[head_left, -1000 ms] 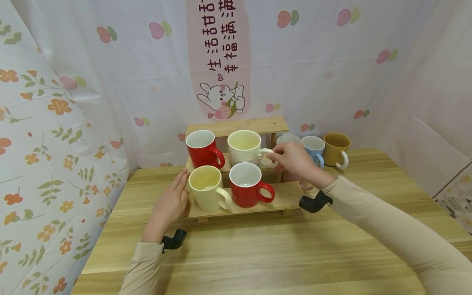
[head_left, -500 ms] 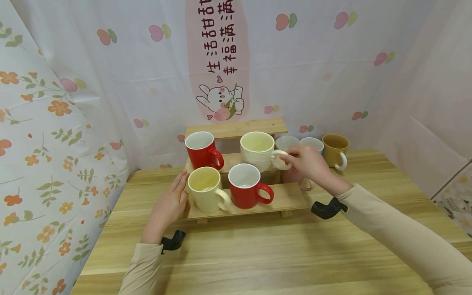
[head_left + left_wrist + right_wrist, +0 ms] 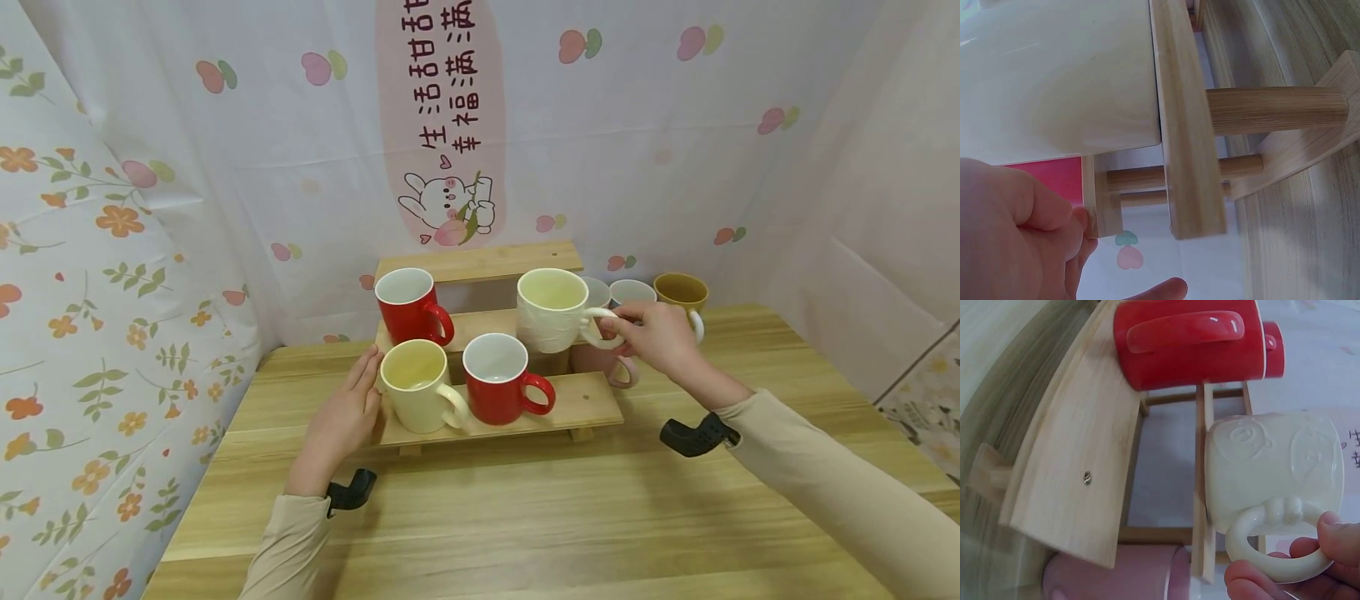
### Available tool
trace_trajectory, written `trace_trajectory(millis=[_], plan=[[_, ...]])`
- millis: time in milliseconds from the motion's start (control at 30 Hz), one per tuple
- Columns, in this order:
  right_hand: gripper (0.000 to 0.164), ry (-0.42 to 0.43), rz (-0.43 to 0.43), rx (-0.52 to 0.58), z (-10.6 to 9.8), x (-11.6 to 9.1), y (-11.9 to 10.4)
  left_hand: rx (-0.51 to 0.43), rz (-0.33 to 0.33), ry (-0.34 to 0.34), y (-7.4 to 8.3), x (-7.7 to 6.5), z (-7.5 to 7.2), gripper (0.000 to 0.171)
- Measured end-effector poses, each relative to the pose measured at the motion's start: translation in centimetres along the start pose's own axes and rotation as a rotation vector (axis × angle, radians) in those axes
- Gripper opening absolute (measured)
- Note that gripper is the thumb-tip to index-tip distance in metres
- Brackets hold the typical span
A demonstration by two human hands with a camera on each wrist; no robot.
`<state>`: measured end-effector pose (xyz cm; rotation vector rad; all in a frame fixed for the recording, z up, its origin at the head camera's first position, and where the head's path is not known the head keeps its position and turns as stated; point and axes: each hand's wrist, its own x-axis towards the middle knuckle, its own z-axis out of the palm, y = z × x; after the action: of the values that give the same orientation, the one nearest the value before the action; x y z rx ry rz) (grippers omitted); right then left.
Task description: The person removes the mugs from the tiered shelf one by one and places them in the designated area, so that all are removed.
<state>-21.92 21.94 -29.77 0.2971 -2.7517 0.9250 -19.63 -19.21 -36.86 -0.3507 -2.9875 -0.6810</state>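
Note:
My right hand [image 3: 662, 340] pinches the handle of a cream mug with a raised pattern [image 3: 551, 321] between thumb and fingers. The mug is upright at the right end of the stand's middle shelf, its base right at the board [image 3: 1202, 487] in the right wrist view. My left hand [image 3: 343, 417] rests against the left side of the wooden stand [image 3: 581, 400], fingers extended along it. Beside it on the front shelf stands a pale yellow mug [image 3: 420, 400], then a red mug [image 3: 495, 387]. Another red mug [image 3: 408, 312] stands on the middle shelf's left end.
Behind my right hand stand a light blue mug [image 3: 632, 292] and a mustard mug [image 3: 681, 290], partly hidden. A pink mug [image 3: 596, 358] sits low beside the stand's right end. The stand's top shelf [image 3: 480, 262] runs along the printed curtain [image 3: 315, 192].
My right hand has moved the cream mug rightward along the middle shelf, away from the rear red mug. My left hand has stayed at the stand's left side.

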Motion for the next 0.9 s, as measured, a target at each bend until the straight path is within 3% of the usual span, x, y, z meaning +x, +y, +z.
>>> trace_trajectory(millis=[900], plan=[[0.037,0.11,0.115,0.04,-4.9,-3.6,4.9,0.003,-0.005,-0.016,0.3,-0.1,-0.1,0.054]])
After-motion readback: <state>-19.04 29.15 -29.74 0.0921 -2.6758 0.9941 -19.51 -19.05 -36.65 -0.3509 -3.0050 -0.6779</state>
